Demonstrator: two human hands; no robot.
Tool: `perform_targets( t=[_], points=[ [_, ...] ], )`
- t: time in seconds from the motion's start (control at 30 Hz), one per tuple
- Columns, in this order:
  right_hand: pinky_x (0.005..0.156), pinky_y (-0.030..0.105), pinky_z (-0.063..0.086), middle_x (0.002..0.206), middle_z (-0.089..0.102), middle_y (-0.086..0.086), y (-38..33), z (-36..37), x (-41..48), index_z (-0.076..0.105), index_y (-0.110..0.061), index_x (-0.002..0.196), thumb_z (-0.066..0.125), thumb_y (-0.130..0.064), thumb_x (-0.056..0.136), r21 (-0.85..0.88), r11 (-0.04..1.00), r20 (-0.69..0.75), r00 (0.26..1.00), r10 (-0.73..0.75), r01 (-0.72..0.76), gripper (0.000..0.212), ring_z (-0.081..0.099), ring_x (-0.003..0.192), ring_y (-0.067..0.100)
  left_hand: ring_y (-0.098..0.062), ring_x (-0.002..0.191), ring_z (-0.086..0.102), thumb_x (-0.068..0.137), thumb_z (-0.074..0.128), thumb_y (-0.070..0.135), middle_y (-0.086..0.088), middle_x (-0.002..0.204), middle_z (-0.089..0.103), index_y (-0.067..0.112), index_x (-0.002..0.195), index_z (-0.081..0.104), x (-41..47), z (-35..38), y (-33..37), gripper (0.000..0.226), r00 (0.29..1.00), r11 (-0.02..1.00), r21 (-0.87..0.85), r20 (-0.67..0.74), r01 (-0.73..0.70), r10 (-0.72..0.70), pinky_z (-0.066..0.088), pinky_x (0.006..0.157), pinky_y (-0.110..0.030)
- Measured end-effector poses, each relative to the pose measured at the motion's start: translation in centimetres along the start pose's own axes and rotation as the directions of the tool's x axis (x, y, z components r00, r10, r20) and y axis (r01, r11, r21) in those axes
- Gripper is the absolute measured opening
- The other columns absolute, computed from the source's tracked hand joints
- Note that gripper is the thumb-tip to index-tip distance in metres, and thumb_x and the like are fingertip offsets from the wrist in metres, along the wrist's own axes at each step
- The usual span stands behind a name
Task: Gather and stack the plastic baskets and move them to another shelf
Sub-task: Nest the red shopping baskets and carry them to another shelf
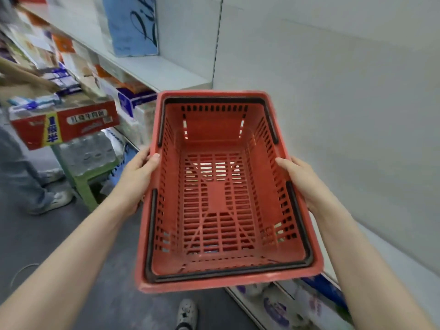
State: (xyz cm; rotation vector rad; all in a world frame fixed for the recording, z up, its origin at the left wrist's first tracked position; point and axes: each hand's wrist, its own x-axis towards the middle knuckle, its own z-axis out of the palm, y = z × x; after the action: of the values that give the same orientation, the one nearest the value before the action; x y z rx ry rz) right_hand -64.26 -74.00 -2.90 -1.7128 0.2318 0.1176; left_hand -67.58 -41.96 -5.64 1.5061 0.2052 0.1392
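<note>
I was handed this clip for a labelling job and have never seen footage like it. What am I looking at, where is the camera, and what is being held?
No machine here: a person wears a wide-angle camera on the head, looking forward and down, so the two bare arms are theirs. The left hand and right hand grip opposite long rims of an empty red plastic basket, held in the air, its black handles folded down. Behind it stands a pale shelf unit with a blue pack. On the left, a red carton sits over bottled water on a green stool.
</note>
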Motion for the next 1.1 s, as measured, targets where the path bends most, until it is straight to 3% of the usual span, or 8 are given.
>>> perform_targets(
  t=[0.1,0.2,0.37,0.57,0.73,0.87,0.97,1.1],
  points=[
    [0.064,0.034,0.060,0.099,0.074,0.012,-2.0,-0.3,5.9,0.060,-0.008,0.122,0.054,-0.025,0.099,-0.006,0.999,0.034,0.999,0.041,-0.041,0.030,0.075,0.072,0.019,-0.020,0.094,0.067,0.100,0.046,0.019,-0.008,0.118,0.069,0.023,0.128,0.058,5.7,1.0,-0.1,0.031,0.999,1.000,0.012,0.044,0.023,-0.023,0.054,0.088,-0.041],
    [0.054,0.030,0.059,0.090,0.076,0.010,-4.1,-0.3,11.0,0.061,-0.010,0.125,0.051,-0.025,0.101,-0.007,0.995,0.073,0.993,0.098,-0.097,0.030,0.075,0.066,0.018,-0.007,0.082,0.070,0.100,0.045,0.020,0.001,0.105,0.071,0.031,0.121,0.060,10.4,2.3,-0.1,0.028,0.995,0.999,0.046,0.098,0.010,-0.015,0.056,0.073,-0.028],
    [0.063,0.037,0.062,0.094,0.076,0.016,-5.9,-0.6,18.6,0.064,-0.005,0.120,0.046,-0.029,0.103,-0.237,0.951,0.039,0.976,0.214,-0.199,0.035,0.075,0.069,0.023,-0.014,0.091,0.068,0.099,0.047,0.026,-0.001,0.115,0.065,0.040,0.130,0.051,17.0,4.0,-0.7,0.034,0.981,0.996,0.082,0.188,0.033,-0.048,0.051,0.062,-0.024],
    [0.056,0.033,0.059,0.080,0.076,0.009,-6.7,-0.6,23.5,0.065,-0.010,0.120,0.043,-0.033,0.104,-0.361,0.883,-0.043,0.951,0.306,-0.300,0.035,0.073,0.059,0.021,-0.023,0.096,0.070,0.091,0.054,0.044,-0.005,0.124,0.062,0.048,0.129,0.050,21.7,4.3,-1.1,0.038,0.943,0.993,0.117,0.328,0.025,-0.062,0.058,0.070,-0.038],
    [0.089,0.041,0.056,0.107,0.075,0.010,-7.0,0.4,23.4,0.061,-0.021,0.129,0.041,-0.039,0.103,-0.591,0.765,-0.129,0.966,0.223,-0.256,0.037,0.072,0.092,0.030,-0.016,0.102,0.067,0.081,0.058,0.062,-0.001,0.132,0.051,0.034,0.139,0.035,23.6,3.4,-1.2,0.069,0.922,0.958,0.282,0.383,-0.054,-0.061,0.058,0.079,-0.035],
    [0.096,0.038,0.042,0.133,0.060,0.020,-7.1,3.2,19.6,0.050,-0.011,0.138,0.043,-0.034,0.102,-0.874,0.436,-0.315,0.933,-0.177,-0.212,0.044,0.056,0.121,0.037,-0.017,0.126,0.049,0.071,0.047,0.081,-0.001,0.142,0.042,0.028,0.145,0.028,26.1,1.0,-1.4,0.092,0.897,0.755,0.557,0.431,-0.347,0.094,0.045,0.103,-0.045],
    [0.096,0.040,0.043,0.123,0.065,0.018,-6.7,7.9,14.1,0.053,-0.014,0.136,0.052,-0.031,0.097,-0.839,0.511,-0.405,0.840,-0.361,-0.185,0.043,0.058,0.115,0.038,-0.023,0.146,0.021,0.080,0.047,0.068,-0.003,0.158,0.021,0.027,0.150,0.025,28.7,-0.1,-1.2,0.084,0.744,0.492,0.566,0.575,-0.662,0.339,0.024,0.116,-0.043],
    [0.102,0.033,0.042,0.129,0.065,-0.002,-5.7,16.6,7.8,0.059,-0.025,0.130,0.047,-0.054,0.095,-0.846,0.523,-0.299,0.905,-0.303,-0.104,0.048,0.058,0.121,0.020,-0.029,0.150,0.007,0.079,0.045,0.067,-0.001,0.160,0.025,0.027,0.144,0.037,32.7,-0.2,-1.5,0.076,0.502,0.288,0.421,0.798,-0.860,0.332,0.020,0.118,-0.051]
  ],
)
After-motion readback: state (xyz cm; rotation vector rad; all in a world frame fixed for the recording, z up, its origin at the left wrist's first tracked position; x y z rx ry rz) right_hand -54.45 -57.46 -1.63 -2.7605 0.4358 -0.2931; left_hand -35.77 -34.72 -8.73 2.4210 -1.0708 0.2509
